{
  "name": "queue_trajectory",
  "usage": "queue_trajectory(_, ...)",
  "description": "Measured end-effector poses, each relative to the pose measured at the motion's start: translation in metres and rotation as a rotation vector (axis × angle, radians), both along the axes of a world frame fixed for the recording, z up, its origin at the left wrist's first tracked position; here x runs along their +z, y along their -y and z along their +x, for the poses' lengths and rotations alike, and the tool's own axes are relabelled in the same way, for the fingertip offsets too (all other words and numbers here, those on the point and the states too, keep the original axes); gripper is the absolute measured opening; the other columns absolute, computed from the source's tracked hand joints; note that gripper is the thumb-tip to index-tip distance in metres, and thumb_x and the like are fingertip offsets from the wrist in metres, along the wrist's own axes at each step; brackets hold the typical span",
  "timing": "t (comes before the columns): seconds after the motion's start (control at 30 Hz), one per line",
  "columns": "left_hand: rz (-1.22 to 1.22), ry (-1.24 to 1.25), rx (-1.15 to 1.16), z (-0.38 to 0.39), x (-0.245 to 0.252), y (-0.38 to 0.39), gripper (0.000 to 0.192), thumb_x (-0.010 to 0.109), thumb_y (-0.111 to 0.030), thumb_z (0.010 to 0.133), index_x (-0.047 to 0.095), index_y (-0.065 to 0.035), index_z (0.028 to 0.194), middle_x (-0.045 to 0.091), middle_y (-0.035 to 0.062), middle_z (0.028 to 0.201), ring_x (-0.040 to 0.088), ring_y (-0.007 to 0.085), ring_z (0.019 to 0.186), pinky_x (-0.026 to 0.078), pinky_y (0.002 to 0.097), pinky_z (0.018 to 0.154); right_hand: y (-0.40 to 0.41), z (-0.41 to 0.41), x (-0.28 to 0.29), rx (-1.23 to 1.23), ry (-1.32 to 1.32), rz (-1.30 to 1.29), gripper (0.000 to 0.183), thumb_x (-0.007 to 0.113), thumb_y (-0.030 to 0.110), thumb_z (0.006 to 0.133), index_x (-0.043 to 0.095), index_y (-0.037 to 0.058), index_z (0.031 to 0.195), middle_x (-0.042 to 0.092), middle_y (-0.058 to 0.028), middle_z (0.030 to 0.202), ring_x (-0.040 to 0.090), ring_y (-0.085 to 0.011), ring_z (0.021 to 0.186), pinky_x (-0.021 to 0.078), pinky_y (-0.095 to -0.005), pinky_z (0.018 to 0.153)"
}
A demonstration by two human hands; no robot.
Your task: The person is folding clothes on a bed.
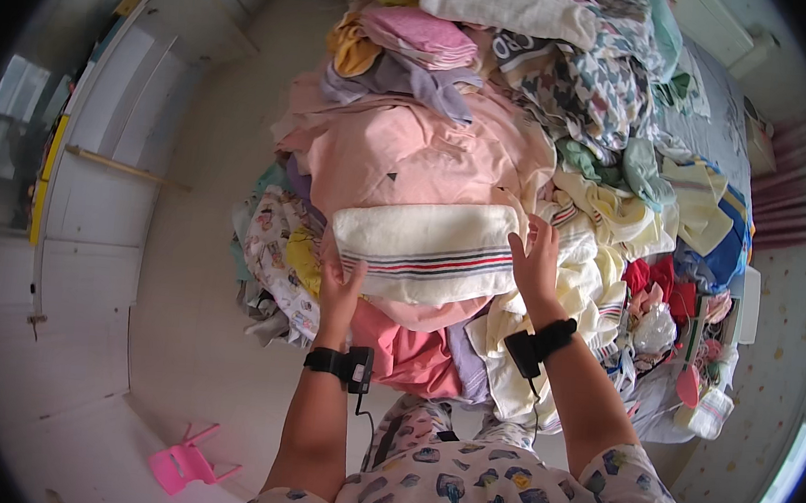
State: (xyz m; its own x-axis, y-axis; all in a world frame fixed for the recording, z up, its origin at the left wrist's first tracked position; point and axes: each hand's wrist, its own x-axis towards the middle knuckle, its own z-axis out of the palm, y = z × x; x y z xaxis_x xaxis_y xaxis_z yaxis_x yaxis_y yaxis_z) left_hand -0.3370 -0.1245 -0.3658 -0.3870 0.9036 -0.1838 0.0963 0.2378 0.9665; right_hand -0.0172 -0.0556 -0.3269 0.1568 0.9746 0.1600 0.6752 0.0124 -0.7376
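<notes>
A folded cream towel (433,232) with grey, navy and red stripes lies flat on pink cloth (419,152) atop a heap of textiles. At its left end is my left hand (339,285), thumb raised and fingers partly hidden at the towel's edge. My right hand (537,263) is at the right end, fingers and thumb spread. Whether either hand grips the towel cannot be told. Loose cream striped towels (580,281) lie to the right. Beyond the pink cloth are a folded pink cloth stack (422,34) and a rolled white towel (503,5).
Patterned fabric (582,95) is piled at the upper right. A box of small items (698,328) stands at the right, near a patterned wall. White cabinets (99,189) line the left side, and a small pink chair (184,464) is on the floor at the lower left.
</notes>
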Motion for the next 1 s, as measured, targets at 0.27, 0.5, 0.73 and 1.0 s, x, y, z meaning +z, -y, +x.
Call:
queue_trajectory(0.27, -0.053, -0.312, 0.042, 0.039, 0.066, 0.025, 0.038, 0.066, -0.033, 0.086, 0.061, -0.0014, 0.105, 0.066, 0.0152, 0.099, 0.066, 0.0275, 0.086, 0.050, 0.0348, 0.074, 0.052, -0.131, 0.053, 0.850, -0.160, -0.379, 0.100, 0.076, 0.015, 0.075, 0.008, 0.0017, 0.148, 0.034, -0.0271, 0.138, 0.039, -0.0398, 0.129, 0.0379, -0.0412, 0.105)
queue_trajectory(0.5, 0.298, -0.336, -0.090, 0.075, 0.106, 0.047, 0.034, 0.054, -0.001, 0.088, 0.052, -0.0020, 0.122, 0.057, 0.0182, 0.111, 0.056, 0.0329, 0.102, 0.045, 0.0399, 0.090, 0.038, -0.133, 0.021, 0.468, -0.216, -0.336, 0.032, 0.056, 0.018, 0.092, 0.053, 0.0019, 0.120, 0.066, -0.0185, 0.092, 0.065, -0.0305, 0.089, 0.0494, -0.0358, 0.074)
queue_trajectory(0.73, 0.306, -0.522, 0.122, 0.038, 0.098, 0.040, 0.037, 0.067, -0.014, 0.082, 0.057, -0.0058, 0.116, 0.056, 0.0114, 0.120, 0.060, 0.0266, 0.099, 0.049, 0.0372, 0.081, 0.023, -0.115, 0.037, 0.384, -0.865, -0.698, 0.040, 0.054, 0.029, 0.097, 0.052, 0.0034, 0.128, 0.062, -0.0075, 0.110, 0.056, -0.0128, 0.101, 0.0454, -0.0282, 0.089)
queue_trajectory(1.0, 0.190, -0.673, -0.038, -0.001, 0.060, 0.028, 0.018, 0.067, -0.010, 0.081, 0.061, -0.0047, 0.097, 0.059, 0.0138, 0.109, 0.061, 0.0329, 0.089, 0.049, 0.0395, 0.075, 0.024, -0.106, 0.041, 0.139, -1.245, -0.711, 0.038, 0.051, 0.031, 0.097, 0.053, 0.0027, 0.123, 0.060, -0.0051, 0.116, 0.058, -0.0179, 0.107, 0.0448, -0.0319, 0.095)
